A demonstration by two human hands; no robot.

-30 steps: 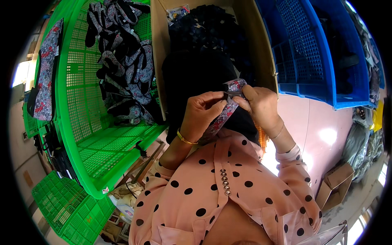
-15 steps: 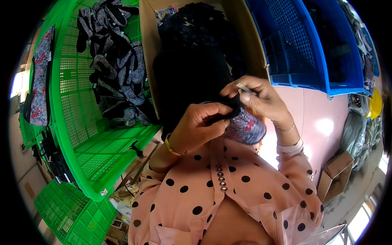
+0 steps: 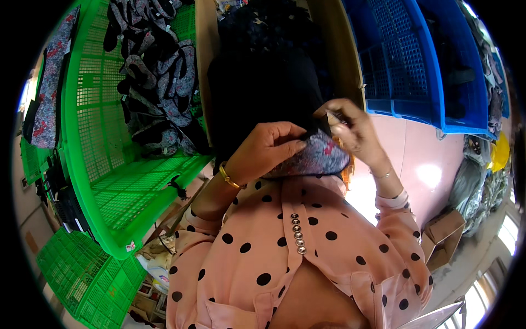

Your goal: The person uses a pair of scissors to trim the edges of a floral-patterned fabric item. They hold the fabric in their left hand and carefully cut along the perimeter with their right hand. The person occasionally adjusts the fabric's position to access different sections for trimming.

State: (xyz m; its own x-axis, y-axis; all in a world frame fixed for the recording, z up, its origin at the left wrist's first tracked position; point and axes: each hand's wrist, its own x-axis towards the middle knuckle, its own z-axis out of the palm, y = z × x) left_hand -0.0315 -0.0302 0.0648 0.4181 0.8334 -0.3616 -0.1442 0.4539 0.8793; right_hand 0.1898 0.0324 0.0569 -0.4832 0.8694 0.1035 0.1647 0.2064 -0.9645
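Observation:
A grey floral fabric piece with red flowers and a black edge (image 3: pixel 327 156), shaped much like a slipper, lies across my lap against my shirt. My left hand (image 3: pixel 267 148) pinches its black edge between thumb and fingers. At its upper right, my right hand (image 3: pixel 353 129) is closed round a small metal tool with a flat, pale blade (image 3: pixel 329 118); the fingers are slightly blurred and most of the tool is hidden. Black cloth (image 3: pixel 263 93) covers my lap beyond both hands.
Several similar floral and black pieces (image 3: pixel 172 82) lie in a green plastic basket (image 3: pixel 104 186) at left. A cardboard box (image 3: pixel 346 52) ahead holds dark pieces. Blue crates (image 3: pixel 400 60) stand at right, with a small open carton (image 3: pixel 442 233) lower down. Another floral piece (image 3: pixel 50 82) hangs over the basket's outer rim.
The floral piece has been turned and lowered a little, showing more of its patterned side. My right hand has shifted slightly right, its blade now more upright. My left hand still pinches the edge.

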